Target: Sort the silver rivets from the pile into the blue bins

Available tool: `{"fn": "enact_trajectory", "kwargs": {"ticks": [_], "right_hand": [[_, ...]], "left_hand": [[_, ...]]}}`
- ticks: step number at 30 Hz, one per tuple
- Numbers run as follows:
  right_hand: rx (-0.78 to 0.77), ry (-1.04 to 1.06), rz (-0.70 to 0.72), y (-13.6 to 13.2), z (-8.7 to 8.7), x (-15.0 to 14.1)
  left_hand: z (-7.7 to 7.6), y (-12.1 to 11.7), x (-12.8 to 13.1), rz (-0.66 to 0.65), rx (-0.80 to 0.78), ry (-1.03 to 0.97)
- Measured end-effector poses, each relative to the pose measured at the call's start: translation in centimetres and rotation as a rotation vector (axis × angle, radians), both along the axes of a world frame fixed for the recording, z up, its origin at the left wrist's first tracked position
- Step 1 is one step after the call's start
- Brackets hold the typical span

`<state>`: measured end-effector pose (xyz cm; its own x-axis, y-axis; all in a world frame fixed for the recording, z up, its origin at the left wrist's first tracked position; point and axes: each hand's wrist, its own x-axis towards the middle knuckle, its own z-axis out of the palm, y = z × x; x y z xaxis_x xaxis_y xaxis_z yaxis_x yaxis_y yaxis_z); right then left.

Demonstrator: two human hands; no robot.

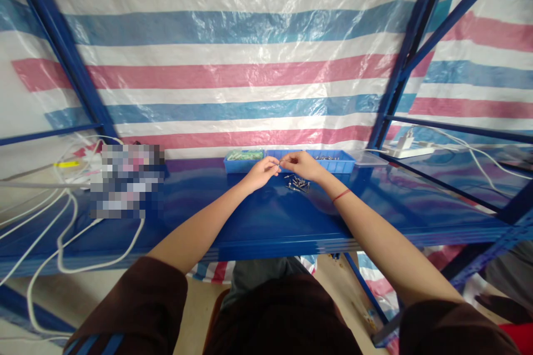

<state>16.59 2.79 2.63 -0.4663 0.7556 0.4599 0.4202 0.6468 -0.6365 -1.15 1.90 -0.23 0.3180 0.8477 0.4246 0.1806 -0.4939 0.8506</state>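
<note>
My left hand (262, 173) and my right hand (303, 165) meet fingertip to fingertip above the blue table, in front of the bins. Both are closed in a pinch around something small and thin, too tiny to name. Just below my right hand lies a loose pile of slim metal pin-like parts (297, 183). Behind my left hand stands a blue bin (238, 166) with pale green pieces in it. Another blue bin (342, 167), partly hidden by my right hand, contains small metal parts.
White cables (62, 244) loop over the table's left side, near a blurred-out object (129, 183). A clear plastic lid (368, 158) lies right of the bins. Farther right is a white power strip (408, 147). Blue rack posts (410, 50) frame the striped sheet (250, 75) behind.
</note>
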Motion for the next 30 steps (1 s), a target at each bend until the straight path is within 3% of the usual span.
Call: {"fn": "enact_trajectory", "kwargs": {"ticks": [6,12,17,23,30], "right_hand": [[0.009,0.175,-0.033,-0.4,0.3,-0.6],[0.077,0.150,-0.035,-0.6,0.3,-0.6],[0.224,0.059,-0.035,-1.3,0.6,-0.7],[0.315,-0.008,-0.099,-1.4,0.8,-0.5],[0.276,-0.124,-0.092,-0.8,0.4,-0.1]], "left_hand": [[0.5,-0.8,0.1,0.010,-0.068,0.021],[0.6,-1.3,0.5,0.029,-0.110,0.058],[0.6,-1.1,0.6,0.056,-0.054,-0.009],[0.2,-0.1,0.2,0.223,0.115,-0.077],[-0.2,0.3,0.2,0.277,0.160,-0.037]]}}
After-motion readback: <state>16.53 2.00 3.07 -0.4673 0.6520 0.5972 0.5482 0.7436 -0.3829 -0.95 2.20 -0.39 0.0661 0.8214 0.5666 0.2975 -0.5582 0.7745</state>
